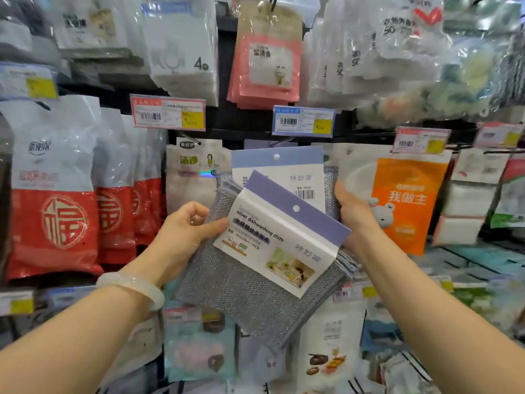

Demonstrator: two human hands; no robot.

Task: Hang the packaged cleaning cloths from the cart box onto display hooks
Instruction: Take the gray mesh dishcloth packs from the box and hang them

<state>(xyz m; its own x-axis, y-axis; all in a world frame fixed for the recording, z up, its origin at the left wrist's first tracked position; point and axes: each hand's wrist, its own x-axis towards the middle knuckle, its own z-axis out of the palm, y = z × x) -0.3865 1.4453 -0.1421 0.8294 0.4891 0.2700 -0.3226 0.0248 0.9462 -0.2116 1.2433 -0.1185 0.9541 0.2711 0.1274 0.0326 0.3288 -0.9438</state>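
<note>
Two packs of grey silver dishwashing cloths with purple-and-white header cards are in front of the display. The front pack [264,268] is tilted, its hang hole up and to the right; my left hand [184,234] pinches its left edge with the thumb on the card. Behind it the rear pack [279,169] stands upright, and my right hand [355,214] grips the packs from the right side. A display hook [190,137] juts out just above and left of the rear pack. The cart box is out of view.
Hanging goods fill the wall: red-and-white bags [54,200] at left, an orange pack [406,200] at right, a pink pack [264,66] above. Price tags [167,112] line the rails. More packets hang below the hands.
</note>
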